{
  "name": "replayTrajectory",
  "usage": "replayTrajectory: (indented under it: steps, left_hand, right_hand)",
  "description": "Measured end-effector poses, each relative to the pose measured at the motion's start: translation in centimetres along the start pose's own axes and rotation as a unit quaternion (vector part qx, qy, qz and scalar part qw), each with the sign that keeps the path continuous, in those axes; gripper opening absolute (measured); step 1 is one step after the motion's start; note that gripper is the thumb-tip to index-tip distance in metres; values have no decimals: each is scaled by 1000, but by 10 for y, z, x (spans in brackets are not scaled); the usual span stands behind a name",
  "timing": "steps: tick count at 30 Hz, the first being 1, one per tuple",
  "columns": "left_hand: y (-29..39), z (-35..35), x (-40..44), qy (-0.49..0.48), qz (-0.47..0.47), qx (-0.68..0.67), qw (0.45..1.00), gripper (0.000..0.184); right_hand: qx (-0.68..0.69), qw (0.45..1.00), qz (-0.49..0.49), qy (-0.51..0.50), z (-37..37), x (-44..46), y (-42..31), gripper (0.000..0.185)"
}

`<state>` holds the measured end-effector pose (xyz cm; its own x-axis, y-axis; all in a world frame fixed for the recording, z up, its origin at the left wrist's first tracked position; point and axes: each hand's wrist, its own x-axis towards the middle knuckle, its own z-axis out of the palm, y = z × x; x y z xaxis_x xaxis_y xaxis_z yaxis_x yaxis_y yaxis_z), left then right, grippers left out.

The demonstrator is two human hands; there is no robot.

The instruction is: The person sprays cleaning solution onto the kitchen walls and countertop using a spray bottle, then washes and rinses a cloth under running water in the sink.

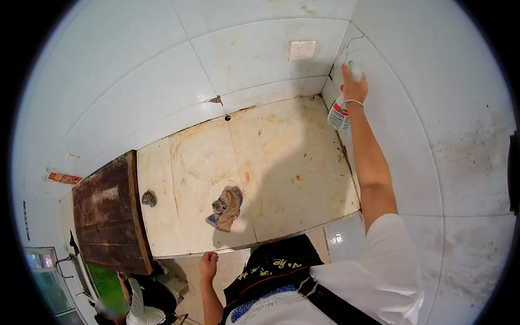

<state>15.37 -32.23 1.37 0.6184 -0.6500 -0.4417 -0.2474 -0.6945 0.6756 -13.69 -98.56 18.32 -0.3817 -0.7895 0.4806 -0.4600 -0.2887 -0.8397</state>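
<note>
My right hand (355, 86) is wrapped round the neck of a spray bottle (339, 115) with a green and white top, held up near the wall corner at the right. My left hand (208, 265) is curled closed by the front edge of the stained counter (287, 162), and nothing shows in it. A crumpled brown and grey rag (226, 208) lies on the counter beyond my left hand. Farther left, a grey scouring pad (149, 198) rests near a dark wooden board.
The dark wooden board (111, 211) covers the counter's left end. A wall socket (302, 50) is on the stained tiled wall behind. At the lower left, another person (146, 300) is beside a green surface (108, 284) and a window.
</note>
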Motion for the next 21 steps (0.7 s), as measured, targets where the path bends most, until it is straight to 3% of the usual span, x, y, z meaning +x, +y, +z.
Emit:
replayTrajectory:
  steps: [1,3,4,6,7,9,12,16,18,21]
  left_hand:
    - [2,0,-4,2,2,-21,1000,16]
    - [6,-1,-6,1,-1,-29,1000,16]
    - [7,-2,-7,0,0,-39,999,16]
    - [-2,-1,-6,-7,-11,-30,999,16]
    - [-6,-1,-5,-15,-23,-22,999,15]
    - [-2,-1,-9,-9,-23,-23,999,15]
    - [-4,-4,-13,-5,-16,-39,999,15]
    - [0,-12,-14,-17,-10,-8,1000,15]
    - [6,-15,-11,-22,-10,8,1000,15]
    - [12,-15,-4,-29,-3,27,999,15]
  right_hand:
    - [-1,1000,1,-1,-5,0,-10,40]
    - [12,991,107,-75,-8,0,-20,41]
    - [12,991,109,-76,-1,-1,2,41]
    - [-154,987,33,-30,18,2,63,40]
    - [-153,987,33,-30,14,-3,62,40]
    - [-181,964,99,-166,-5,-26,57,59]
    - [-204,962,115,-142,-18,-49,50,50]
    - [-191,947,162,-199,-13,-53,73,58]
    - [-195,958,83,-192,-11,-66,66,58]
    - [-196,946,106,-235,6,-83,58,60]
